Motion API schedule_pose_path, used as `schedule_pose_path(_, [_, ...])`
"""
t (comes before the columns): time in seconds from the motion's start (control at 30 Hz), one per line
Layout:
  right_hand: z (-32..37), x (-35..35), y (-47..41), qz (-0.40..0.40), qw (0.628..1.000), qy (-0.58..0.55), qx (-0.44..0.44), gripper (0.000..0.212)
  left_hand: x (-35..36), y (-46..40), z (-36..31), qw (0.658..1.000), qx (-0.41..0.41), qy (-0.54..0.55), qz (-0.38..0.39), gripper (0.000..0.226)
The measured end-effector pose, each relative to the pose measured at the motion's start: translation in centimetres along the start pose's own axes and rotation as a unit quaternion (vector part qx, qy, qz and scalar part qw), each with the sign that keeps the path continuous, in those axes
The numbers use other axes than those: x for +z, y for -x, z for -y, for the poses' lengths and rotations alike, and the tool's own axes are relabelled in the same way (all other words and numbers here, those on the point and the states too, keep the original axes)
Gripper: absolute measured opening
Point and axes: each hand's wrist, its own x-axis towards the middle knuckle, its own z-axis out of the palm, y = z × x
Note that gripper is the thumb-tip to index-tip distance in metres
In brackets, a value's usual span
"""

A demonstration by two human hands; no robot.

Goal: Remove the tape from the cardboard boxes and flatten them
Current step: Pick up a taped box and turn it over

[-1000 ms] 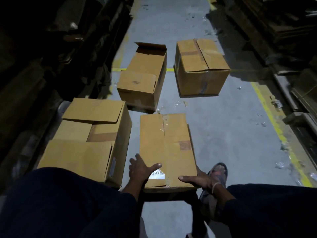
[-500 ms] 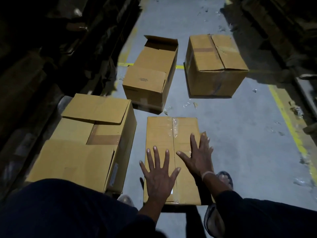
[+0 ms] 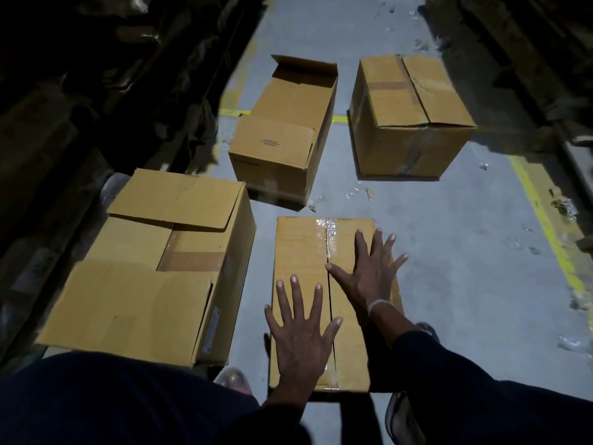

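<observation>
So the box being worked on [image 3: 301, 252] sits on the grey floor [image 3: 465, 252] right in front of the person, between their knees, and its long axis runs straight away from the camera, short edge nearest. The top seam goes the same way, down the middle, with a strip of clear tape [image 3: 329, 232] shiny along the far part of it. Both hands are flat on top, palms down, fingers fully spread, not curled round or pinching anything. The left hand [image 3: 300, 342] is on the near half, sitting mostly on the left flap with the thumb reaching over the seam. The right hand [image 3: 369, 274] is further up on the right flap, thumb pointing at the seam, outer fingers hanging past the box's right edge; there's a pale band on that wrist. Can't really tell how hard they're pushing. Just left of it is a bigger box [image 3: 144, 284] with loose flaps overlapping on top and a brown tape patch showing. Further up the aisle there's an open box [image 3: 282, 136] with one flap standing at the far end and some small print on the near flap, and to the right of that a closed box [image 3: 414, 123] with its flaps shut. Little scraps of clear tape [image 3: 356, 192] are scattered on the floor between them, and a yellow line [image 3: 545, 226] runs along the right side
</observation>
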Motion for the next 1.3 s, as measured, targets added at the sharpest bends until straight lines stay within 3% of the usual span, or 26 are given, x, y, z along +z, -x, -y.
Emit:
schedule_pose_path(0.17, [0.2,1.0,0.5,-0.06,0.987,-0.085,-0.126,0.058,-0.1,0.1,0.0,1.0,0.008,0.006,-0.008,0.081])
schedule_pose_path(0.23, [0.7,1.3,0.6,-0.07,0.978,-0.145,-0.135,0.042,-0.1,0.0,0.0,1.0,0.012,0.008,-0.009,0.081])
schedule_pose_path(0.5, [2.9,1.1,0.7,-0.113,0.961,-0.221,-0.122,0.014,0.1,-0.7,0.0,1.0,0.013,0.019,-0.001,0.086])
schedule_pose_path(0.67, [3.0,1.0,0.8,-0.133,0.963,-0.181,-0.151,0.007,0.1,-5.1,2.3,0.998,0.056,0.016,0.002,0.088])
schedule_pose_path(0.8, [3.2,1.3,0.5,-0.126,0.97,-0.137,-0.153,0.022,-0.2,-7.7,4.3,0.993,0.113,0.016,0.003,0.089])
schedule_pose_path(0.93, [3.8,1.5,-0.3,-0.126,0.975,-0.102,-0.149,0.029,-0.4,-7.6,4.2,0.993,0.12,0.014,-0.017,0.089])
schedule_pose_path(1.2, [4.6,0.2,-5.9,-0.089,0.957,-0.274,0.025,0.007,-0.4,-7.5,4.2,0.992,0.122,0.021,-0.019,0.089])
schedule_pose_path(1.3, [4.4,-1.0,-8.4,-0.079,0.902,-0.403,0.131,0.015,-0.4,-7.5,4.3,0.992,0.125,0.026,-0.02,0.089])
